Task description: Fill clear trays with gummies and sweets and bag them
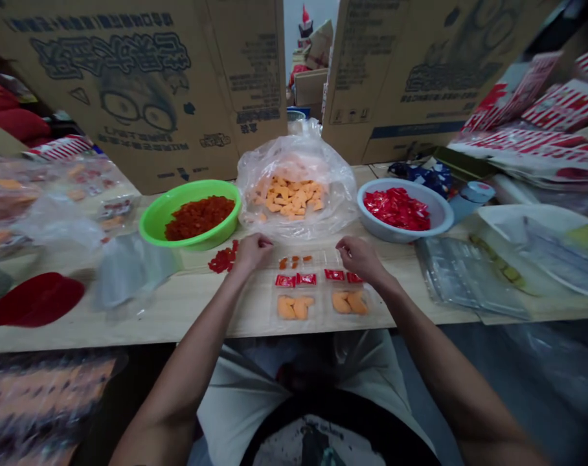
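My left hand (252, 251) rests on the wooden table (187, 310) with its fingers curled, beside a small heap of dark red pieces (223, 259). My right hand (359, 256) is also curled, at the far edge of a clear compartment tray (323, 288). The tray holds orange snack pieces (294, 307), red sachets (294, 279) and a few small orange-red bits (294, 261). What either hand holds is hidden.
A green bowl (162, 213) of dark red pieces stands left, an open plastic bag (296, 188) of orange snacks in the middle, a pale bowl (440, 210) of red sachets right. Clear bags lie on both sides. Cardboard boxes (143, 84) wall the back.
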`<state>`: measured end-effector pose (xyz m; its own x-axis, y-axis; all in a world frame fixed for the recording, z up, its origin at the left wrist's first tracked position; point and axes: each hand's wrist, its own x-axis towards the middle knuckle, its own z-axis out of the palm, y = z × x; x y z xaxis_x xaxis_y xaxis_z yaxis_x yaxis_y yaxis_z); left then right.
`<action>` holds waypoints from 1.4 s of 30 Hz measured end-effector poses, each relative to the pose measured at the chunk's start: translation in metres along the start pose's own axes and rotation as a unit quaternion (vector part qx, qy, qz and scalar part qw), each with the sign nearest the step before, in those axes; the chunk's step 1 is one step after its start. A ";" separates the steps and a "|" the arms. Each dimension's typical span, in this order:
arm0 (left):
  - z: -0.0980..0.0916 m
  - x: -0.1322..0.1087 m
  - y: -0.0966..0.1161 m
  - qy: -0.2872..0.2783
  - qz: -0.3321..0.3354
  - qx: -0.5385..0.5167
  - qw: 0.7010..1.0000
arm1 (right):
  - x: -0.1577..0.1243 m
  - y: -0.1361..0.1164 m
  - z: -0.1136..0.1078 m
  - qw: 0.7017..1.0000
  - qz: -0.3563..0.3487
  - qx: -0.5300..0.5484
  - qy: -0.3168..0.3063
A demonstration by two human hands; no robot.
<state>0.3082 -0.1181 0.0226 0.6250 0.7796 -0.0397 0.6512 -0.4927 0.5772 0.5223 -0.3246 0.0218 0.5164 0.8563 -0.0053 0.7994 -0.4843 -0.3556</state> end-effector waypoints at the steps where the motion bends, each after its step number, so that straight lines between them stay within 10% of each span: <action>1: 0.010 -0.005 0.014 -0.027 0.036 -0.027 0.999 | -0.001 0.002 0.001 1.000 0.002 0.002 -0.002; 8: 0.061 -0.024 0.056 -0.110 0.134 -0.007 0.985 | -0.011 0.001 0.002 1.000 -0.018 0.022 -0.006; 14: 0.018 -0.011 0.031 -0.005 -0.048 -0.212 0.976 | -0.017 -0.013 -0.011 0.995 -0.064 0.071 -0.016; 22: -0.064 -0.035 -0.066 0.147 -0.194 -0.026 0.970 | -0.010 -0.063 0.016 0.978 -0.142 -0.119 -0.097; 42: -0.031 -0.024 -0.058 0.007 -0.087 0.155 0.984 | 0.000 -0.049 0.019 0.988 -0.139 -0.050 -0.040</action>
<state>0.2417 -0.0963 0.0151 0.4877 0.8667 -0.1045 0.8494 -0.4434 0.2862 0.4768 -0.2972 0.0213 0.2491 0.9685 0.0048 0.9354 -0.2393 -0.2604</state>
